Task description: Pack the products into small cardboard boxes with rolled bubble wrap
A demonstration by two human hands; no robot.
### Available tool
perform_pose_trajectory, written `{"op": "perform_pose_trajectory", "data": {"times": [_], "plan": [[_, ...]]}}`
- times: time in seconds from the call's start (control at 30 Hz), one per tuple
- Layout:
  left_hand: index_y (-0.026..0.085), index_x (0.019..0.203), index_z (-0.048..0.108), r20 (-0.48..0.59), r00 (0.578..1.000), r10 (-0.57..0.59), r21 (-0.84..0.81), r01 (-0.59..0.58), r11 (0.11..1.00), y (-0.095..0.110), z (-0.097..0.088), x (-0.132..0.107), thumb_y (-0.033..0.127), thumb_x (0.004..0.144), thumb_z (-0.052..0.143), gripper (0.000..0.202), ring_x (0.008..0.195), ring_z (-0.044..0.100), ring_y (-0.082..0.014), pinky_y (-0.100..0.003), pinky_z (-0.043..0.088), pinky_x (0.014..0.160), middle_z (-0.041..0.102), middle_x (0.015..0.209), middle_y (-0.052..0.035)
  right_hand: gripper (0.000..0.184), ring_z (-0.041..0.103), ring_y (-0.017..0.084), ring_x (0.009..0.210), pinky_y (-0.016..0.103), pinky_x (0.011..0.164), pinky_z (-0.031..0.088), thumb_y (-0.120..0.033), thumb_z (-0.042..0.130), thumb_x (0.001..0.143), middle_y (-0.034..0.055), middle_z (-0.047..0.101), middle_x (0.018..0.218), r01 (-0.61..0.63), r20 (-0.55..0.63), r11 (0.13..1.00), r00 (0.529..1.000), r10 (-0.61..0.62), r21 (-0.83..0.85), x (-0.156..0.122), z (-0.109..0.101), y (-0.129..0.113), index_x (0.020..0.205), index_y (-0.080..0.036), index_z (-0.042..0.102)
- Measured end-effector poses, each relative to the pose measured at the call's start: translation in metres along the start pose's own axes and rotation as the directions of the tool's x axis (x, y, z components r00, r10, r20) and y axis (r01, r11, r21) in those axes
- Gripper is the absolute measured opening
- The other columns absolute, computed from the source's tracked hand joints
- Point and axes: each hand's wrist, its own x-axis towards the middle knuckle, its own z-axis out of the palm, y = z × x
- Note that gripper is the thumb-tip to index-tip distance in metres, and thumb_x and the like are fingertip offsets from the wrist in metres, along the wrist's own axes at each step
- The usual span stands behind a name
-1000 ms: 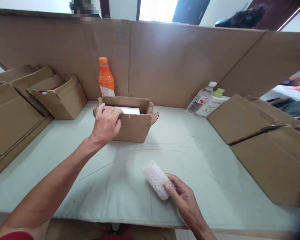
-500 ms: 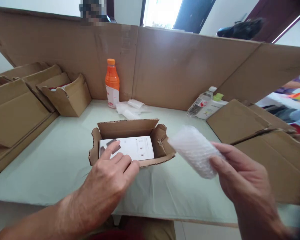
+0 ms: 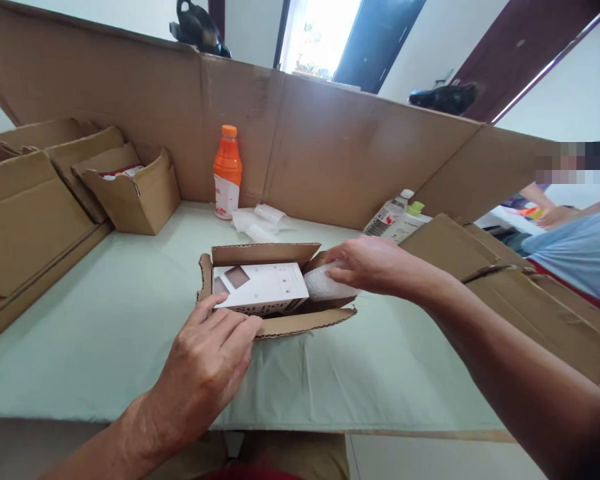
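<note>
An open cardboard box (image 3: pixel 305 325) stands on the table in front of me. Inside its left part lies a white printed carton (image 3: pixel 267 283). My left hand (image 3: pixel 213 347) grips the box's near left edge, its fingers bent over the flap and the index finger at the carton's corner. My right hand (image 3: pixel 367 263) reaches over the box's right end, closed on a bubble-wrapped bundle (image 3: pixel 327 283). The bundle sits in the space right of the carton, partly hidden by the fingers. What is inside the wrap cannot be made out.
Behind the box are an orange bottle (image 3: pixel 227 173) and crumpled white wrap (image 3: pixel 260 222). A clear bottle (image 3: pixel 387 213) and a green-capped white bottle (image 3: pixel 405 223) lean at the back right. Cardboard bins (image 3: pixel 137 193) line both sides; a cardboard wall (image 3: pixel 330 147) closes the back. A co-worker (image 3: pixel 575 247) is at right.
My right hand has carried the bubble-wrapped bundle left and into the box's right end. My left hand has slid from the carton's top to the box's near edge.
</note>
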Motion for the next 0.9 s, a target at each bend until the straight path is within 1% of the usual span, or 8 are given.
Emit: {"op": "perform_pose_trajectory", "data": {"times": [0.13, 0.33, 0.47, 0.57, 0.67, 0.8, 0.83, 0.9], "plan": [[0.012, 0.1, 0.063, -0.014, 1.0, -0.019, -0.059, 0.018, 0.998, 0.0, 0.001, -0.001, -0.003, 0.087, 0.054, 0.021, 0.079, 0.066, -0.0182, -0.051, 0.046, 0.101, 0.07, 0.083, -0.0052, 0.018, 0.067, 0.024, 0.075, 0.03, 0.061, 0.04, -0.018, 0.061, 0.079, 0.0069, 0.072, 0.077, 0.025, 0.076, 0.994, 0.997, -0.017, -0.103, 0.03, -0.002, -0.027, 0.087, -0.022, 0.076], [0.013, 0.095, 0.066, -0.012, 1.0, -0.019, -0.087, 0.018, 0.996, -0.001, 0.002, -0.005, 0.0, 0.089, 0.053, 0.019, 0.08, 0.066, -0.0181, -0.051, 0.044, 0.102, 0.07, 0.082, -0.0048, 0.021, 0.069, 0.025, 0.083, 0.03, 0.064, 0.041, -0.018, 0.053, 0.09, 0.013, 0.074, 0.088, 0.067, 0.045, 0.991, 0.997, -0.062, -0.115, 0.044, 0.016, -0.041, 0.092, -0.017, 0.074], [0.012, 0.095, 0.066, -0.017, 1.0, -0.013, -0.087, 0.012, 0.996, -0.002, 0.004, -0.005, -0.001, 0.089, 0.054, 0.018, 0.081, 0.066, -0.0181, -0.052, 0.043, 0.104, 0.071, 0.083, -0.0053, 0.019, 0.069, 0.023, 0.083, 0.028, 0.064, 0.041, -0.018, 0.054, 0.089, 0.0101, 0.075, 0.091, 0.087, -0.03, 0.996, 0.996, -0.087, -0.018, 0.039, 0.025, -0.036, 0.095, -0.018, 0.072], [0.011, 0.098, 0.066, -0.024, 1.0, -0.02, -0.077, 0.018, 0.997, -0.001, 0.005, -0.006, -0.001, 0.088, 0.056, 0.019, 0.084, 0.066, -0.018, -0.052, 0.043, 0.105, 0.071, 0.087, -0.0054, 0.021, 0.069, 0.021, 0.087, 0.029, 0.072, 0.046, -0.014, 0.054, 0.087, 0.0074, 0.076, 0.098, 0.139, -0.184, 0.981, 0.976, -0.113, 0.133, 0.028, 0.031, -0.028, 0.097, -0.019, 0.072], [0.011, 0.109, 0.065, -0.123, 0.992, -0.017, -0.068, 0.009, 0.998, 0.001, 0.002, -0.011, -0.001, 0.084, 0.062, 0.028, 0.107, 0.065, -0.0244, -0.051, 0.046, 0.106, 0.07, 0.106, -0.0101, 0.023, 0.069, 0.021, 0.098, 0.032, 0.085, 0.051, -0.016, 0.053, 0.089, 0.006, 0.074, 0.111, 0.251, -0.467, 0.913, 0.881, -0.078, 0.321, 0.001, 0.04, -0.012, 0.102, -0.02, 0.071], [0.017, 0.128, 0.06, -0.353, 0.928, -0.123, -0.037, 0.118, 0.992, -0.001, -0.001, -0.034, -0.001, 0.077, 0.069, 0.055, 0.125, 0.058, -0.0289, -0.048, 0.048, 0.108, 0.062, 0.128, -0.0117, 0.015, 0.068, 0.022, 0.108, 0.037, 0.096, 0.052, -0.028, 0.058, 0.093, 0.0063, 0.073, 0.116, 0.289, -0.731, 0.825, 0.652, 0.202, 0.486, -0.05, 0.076, 0.017, 0.099, -0.023, 0.071], [0.02, 0.132, 0.059, -0.384, 0.901, -0.202, -0.048, 0.199, 0.979, -0.003, 0.001, -0.044, 0.002, 0.077, 0.07, 0.059, 0.124, 0.059, -0.0279, -0.047, 0.047, 0.109, 0.061, 0.13, -0.0106, 0.014, 0.068, 0.022, 0.106, 0.038, 0.094, 0.054, -0.03, 0.06, 0.092, 0.0064, 0.073, 0.114, 0.264, -0.726, 0.8, 0.627, 0.282, 0.539, -0.061, 0.09, 0.023, 0.099, -0.023, 0.071], [0.025, 0.14, 0.053, -0.345, 0.841, -0.417, -0.117, 0.403, 0.908, -0.009, 0.011, -0.064, 0.012, 0.082, 0.07, 0.061, 0.124, 0.059, -0.0274, -0.047, 0.047, 0.109, 0.059, 0.135, -0.0096, 0.019, 0.07, 0.022, 0.098, 0.037, 0.087, 0.057, -0.034, 0.063, 0.09, 0.0069, 0.074, 0.11, 0.207, -0.632, 0.723, 0.675, 0.382, 0.659, -0.074, 0.121, 0.028, 0.104, -0.023, 0.07]]}}
